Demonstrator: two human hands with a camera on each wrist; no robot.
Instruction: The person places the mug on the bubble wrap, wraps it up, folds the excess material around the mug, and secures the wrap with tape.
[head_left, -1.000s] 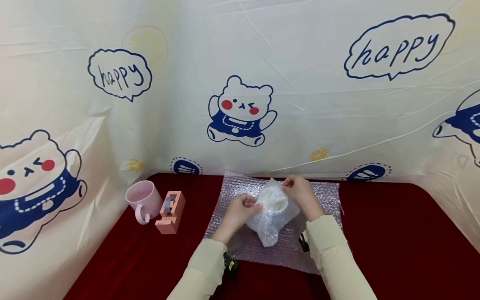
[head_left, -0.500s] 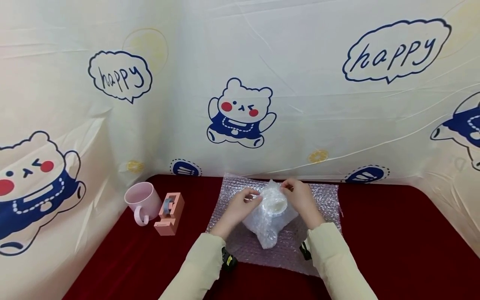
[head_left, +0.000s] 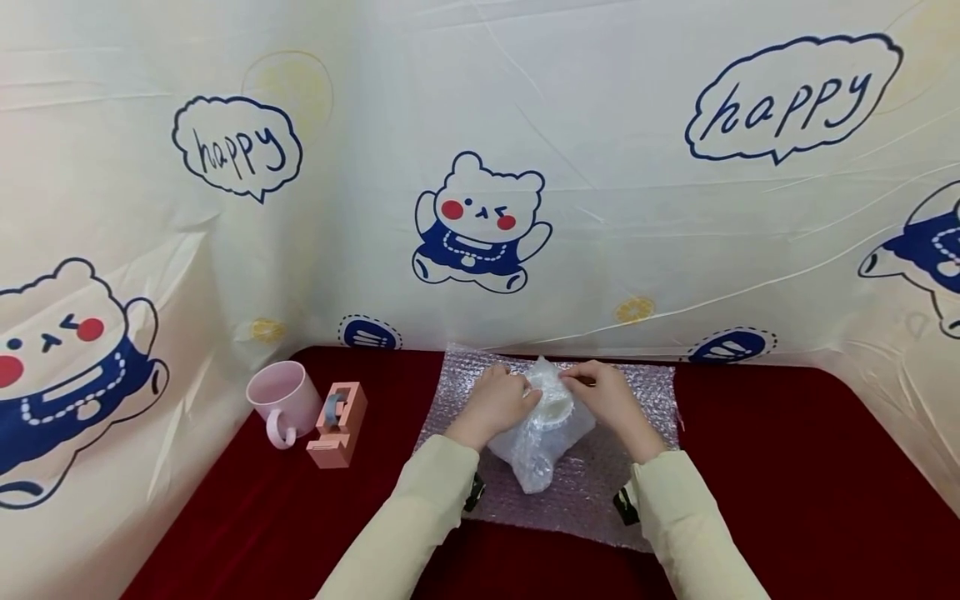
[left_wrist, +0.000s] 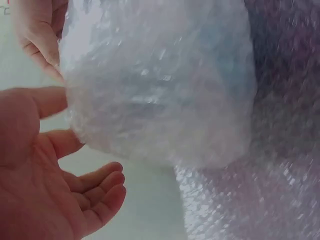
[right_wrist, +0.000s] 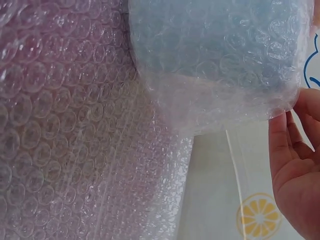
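A bundle of clear bubble wrap (head_left: pixel 534 458) stands around a mostly hidden object; a white round part shows near its top, and pale blue shows through in the right wrist view. My left hand (head_left: pixel 497 406) is at the bundle's upper left, thumb and forefinger pinching the wrap's edge. In the left wrist view, the other fingers of that left hand (left_wrist: pixel 45 170) are loosely bent away from the plastic. My right hand (head_left: pixel 609 402) pinches the wrap's upper right edge between thumb and forefinger, also seen in the right wrist view, where the right hand (right_wrist: pixel 300 170) holds a corner.
Beneath the bundle lies a flat bubble wrap sheet (head_left: pixel 592 512) on the dark red tablecloth (head_left: pixel 795 492). To the left stand a pink mug (head_left: pixel 288 400) and a pink tape dispenser (head_left: pixel 339 425) with a grey roll. A printed white curtain (head_left: pixel 622 208) hangs behind.
My left hand lets go of the wrap's left side, moves up and right, and takes the upper edge. The right hand shifts slightly and keeps its pinch. The bundle stays in place.
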